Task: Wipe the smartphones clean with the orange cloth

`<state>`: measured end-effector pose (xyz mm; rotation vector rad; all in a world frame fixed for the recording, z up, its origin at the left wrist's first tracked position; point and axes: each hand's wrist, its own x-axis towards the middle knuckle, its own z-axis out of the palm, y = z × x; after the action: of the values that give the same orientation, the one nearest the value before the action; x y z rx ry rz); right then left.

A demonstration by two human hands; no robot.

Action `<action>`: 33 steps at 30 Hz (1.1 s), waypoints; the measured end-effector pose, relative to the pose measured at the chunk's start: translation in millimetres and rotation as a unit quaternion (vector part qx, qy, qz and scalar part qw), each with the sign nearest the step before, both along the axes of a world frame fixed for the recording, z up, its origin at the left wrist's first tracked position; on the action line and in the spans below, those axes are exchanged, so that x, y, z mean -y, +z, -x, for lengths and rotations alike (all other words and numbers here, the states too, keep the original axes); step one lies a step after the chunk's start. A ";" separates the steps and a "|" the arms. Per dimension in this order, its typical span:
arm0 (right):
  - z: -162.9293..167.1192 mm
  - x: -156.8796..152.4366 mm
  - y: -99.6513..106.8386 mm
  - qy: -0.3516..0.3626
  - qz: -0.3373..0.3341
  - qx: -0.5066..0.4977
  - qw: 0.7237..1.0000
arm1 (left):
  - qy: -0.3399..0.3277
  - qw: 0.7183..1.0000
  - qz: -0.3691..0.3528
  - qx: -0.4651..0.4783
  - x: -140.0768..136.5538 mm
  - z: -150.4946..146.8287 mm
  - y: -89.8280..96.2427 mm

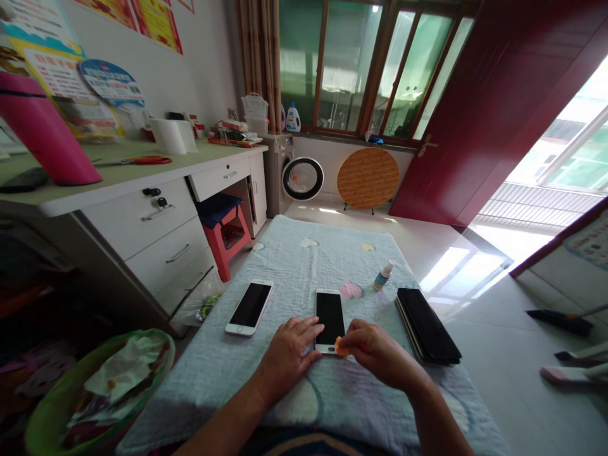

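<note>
1. White-framed phone with black glass screen: flat on the pale-blue, crinkled fabric cover, between the hands.
2. Left hand: unclenched, fingers spread over that phone's left edge.
3. Right hand: pinching a small orange piece, material unclear, at the phone's lower right corner.
4. Small white-capped bottle: label print too small to read.
5. White phone with round button: face up, leftward.
6. Stack of dark rectangular devices: glossy-topped, rightward.
</note>
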<state>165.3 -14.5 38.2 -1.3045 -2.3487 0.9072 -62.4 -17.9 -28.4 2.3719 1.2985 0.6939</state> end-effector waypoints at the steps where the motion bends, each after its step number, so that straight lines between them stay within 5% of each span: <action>1: 1.4 -3.1 -2.0 -0.019 -0.018 -0.012 1.000 | 0.012 1.000 -0.007 0.006 0.7 0.2 0.5; 6: 11.4 -18.5 -23.2 -0.045 -0.051 -0.006 0.998 | 0.102 0.995 -0.010 -0.018 4.4 -2.2 7.7; 17: 19.8 -54.0 -53.6 -0.158 -0.133 0.034 0.978 | 0.151 0.983 0.049 -0.090 6.6 -22.1 16.6; 26: 23.2 -50.7 -61.0 -0.203 -0.126 0.006 0.971 | 0.209 0.969 0.129 0.006 6.5 -33.8 13.8; 33: 24.4 -39.7 -58.6 -0.183 -0.129 -0.017 0.974 | 0.190 0.965 0.136 0.116 7.5 -34.6 12.1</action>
<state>140.9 25.2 -20.4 -1.5237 -2.0194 0.4884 -27.9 -25.4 -16.3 1.7855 1.6393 0.8103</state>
